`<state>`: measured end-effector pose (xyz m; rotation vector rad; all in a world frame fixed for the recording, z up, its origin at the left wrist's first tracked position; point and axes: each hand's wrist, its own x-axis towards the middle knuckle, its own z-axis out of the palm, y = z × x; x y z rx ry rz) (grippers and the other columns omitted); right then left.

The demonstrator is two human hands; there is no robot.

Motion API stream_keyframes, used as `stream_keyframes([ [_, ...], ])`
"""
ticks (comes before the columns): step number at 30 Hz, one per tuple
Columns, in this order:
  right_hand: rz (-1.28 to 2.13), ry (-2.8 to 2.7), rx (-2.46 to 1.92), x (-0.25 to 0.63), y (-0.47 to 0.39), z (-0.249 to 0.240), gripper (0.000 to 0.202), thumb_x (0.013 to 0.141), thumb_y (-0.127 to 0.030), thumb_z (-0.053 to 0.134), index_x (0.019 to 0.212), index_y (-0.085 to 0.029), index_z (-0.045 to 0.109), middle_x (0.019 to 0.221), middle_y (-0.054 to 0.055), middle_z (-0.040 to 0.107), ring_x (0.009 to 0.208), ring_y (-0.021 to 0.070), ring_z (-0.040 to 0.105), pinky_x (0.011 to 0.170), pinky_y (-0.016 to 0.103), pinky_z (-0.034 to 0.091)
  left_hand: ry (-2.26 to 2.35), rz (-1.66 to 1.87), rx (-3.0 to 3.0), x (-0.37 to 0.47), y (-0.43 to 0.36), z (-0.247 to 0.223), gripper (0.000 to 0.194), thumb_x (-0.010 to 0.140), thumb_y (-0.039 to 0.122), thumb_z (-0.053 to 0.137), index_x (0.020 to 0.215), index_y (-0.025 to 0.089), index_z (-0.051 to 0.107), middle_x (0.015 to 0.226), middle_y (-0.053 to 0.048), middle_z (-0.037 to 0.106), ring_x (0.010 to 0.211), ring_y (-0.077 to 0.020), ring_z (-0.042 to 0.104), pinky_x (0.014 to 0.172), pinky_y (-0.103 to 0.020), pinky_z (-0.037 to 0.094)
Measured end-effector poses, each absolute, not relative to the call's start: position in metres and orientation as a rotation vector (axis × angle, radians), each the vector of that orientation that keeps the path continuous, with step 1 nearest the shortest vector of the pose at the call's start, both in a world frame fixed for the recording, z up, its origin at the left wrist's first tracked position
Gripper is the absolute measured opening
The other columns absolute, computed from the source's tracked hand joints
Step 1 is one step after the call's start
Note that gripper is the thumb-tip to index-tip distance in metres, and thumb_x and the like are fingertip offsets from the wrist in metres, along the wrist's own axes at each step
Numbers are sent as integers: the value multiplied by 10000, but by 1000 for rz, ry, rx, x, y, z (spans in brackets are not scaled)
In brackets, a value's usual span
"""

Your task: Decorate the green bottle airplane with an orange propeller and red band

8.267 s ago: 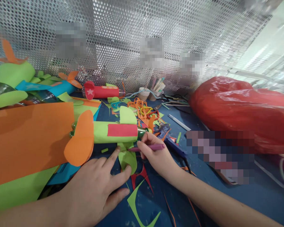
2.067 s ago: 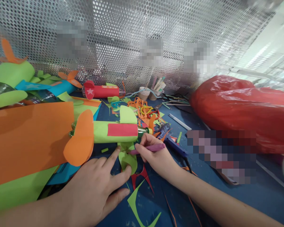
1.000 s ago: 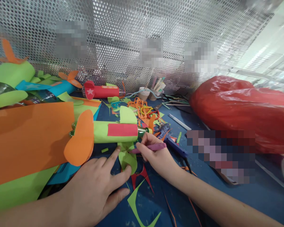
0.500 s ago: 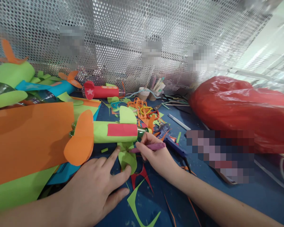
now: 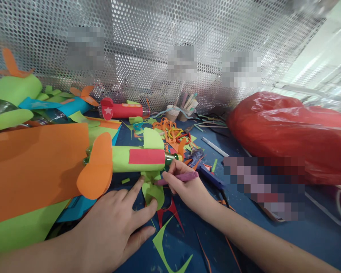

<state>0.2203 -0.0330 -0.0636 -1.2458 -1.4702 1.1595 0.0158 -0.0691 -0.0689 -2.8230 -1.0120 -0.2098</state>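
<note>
A toy plane (image 5: pixel 122 158), made of a bottle wrapped in lime-green paper with a red strip on top, lies across the table before me. Orange paper fins (image 5: pixel 98 167) stand at its left end. The near lime-green wing (image 5: pixel 156 192) lies low, and my left hand (image 5: pixel 116 218), open with fingers spread, rests its fingertips on it. My right hand (image 5: pixel 187 185) is closed around a purple crayon (image 5: pixel 189 176). The crayon's tip meets the wing, close to the plane's body. The bottle's green neck (image 5: pixel 170 159) shows just beyond the right fingers.
Orange sheets (image 5: pixel 36 170) lie at the left. A red paper plane (image 5: pixel 123 110) and cups of sticks (image 5: pixel 172 113) stand behind, near colourful scraps (image 5: pixel 173 132). A blue glue gun (image 5: pixel 211 177) is beside my right arm. A red plastic bag (image 5: pixel 295 132) bulges at right.
</note>
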Motion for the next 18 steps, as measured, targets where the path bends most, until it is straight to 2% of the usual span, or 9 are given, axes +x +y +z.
stream_keyframes([
  [5,1106,-1453,-1286,221,-33,-63,235,813,-256,594,658,-229,418,493,-103,412,448,87,433,522,240,401,-1009,-220,-2820,16,-69,-69,386,965,427,395,1269,301,596,1348,-234,543,815,-295,687,630,-456,569],
  [8,1106,-1460,-1292,221,-33,-63,240,806,-262,599,653,-229,416,497,-104,409,438,83,414,533,245,414,-1027,-252,-2826,15,-69,-71,387,969,428,384,1265,301,599,1358,-222,537,825,-296,680,641,-457,564],
  [12,1117,-1450,-1303,221,-34,-62,245,802,-275,602,657,-232,410,497,-102,403,477,103,498,576,261,456,-1055,-286,-2836,15,-69,-75,393,973,439,372,1274,318,593,1372,-190,532,831,-283,671,657,-441,557],
  [18,1119,-1447,-1300,220,-33,-61,250,794,-283,606,659,-236,401,499,-94,411,553,138,589,596,274,483,-1064,-251,-2842,14,-70,-73,415,986,435,329,1284,316,593,1387,-200,512,846,-294,666,668,-445,547],
])
